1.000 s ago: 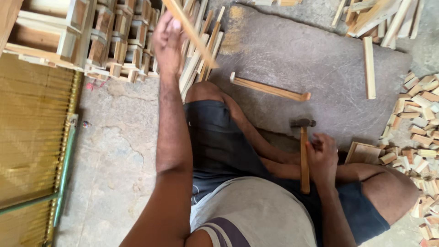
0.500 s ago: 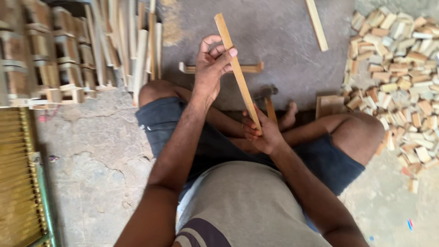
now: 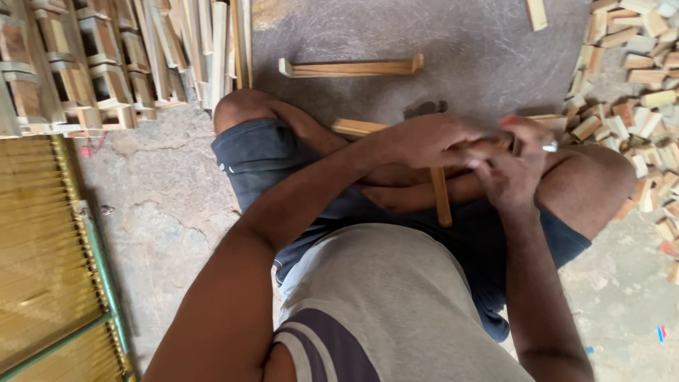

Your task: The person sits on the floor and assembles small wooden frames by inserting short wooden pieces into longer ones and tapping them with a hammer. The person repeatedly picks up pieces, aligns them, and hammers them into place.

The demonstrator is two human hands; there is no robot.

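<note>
Wooden slat (image 3: 353, 127) gripped in closed left hand (image 3: 431, 138) over crossed legs; right hand (image 3: 513, 166) curled at its end, hold unclear. Hammer (image 3: 440, 191) lies underneath.

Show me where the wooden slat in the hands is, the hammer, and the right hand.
wooden slat (image 3: 357, 128), head view, on its bare left end.
hammer (image 3: 442, 201), head view, on its wooden handle below the hands.
right hand (image 3: 513, 166), head view, on the back of the hand.
</note>
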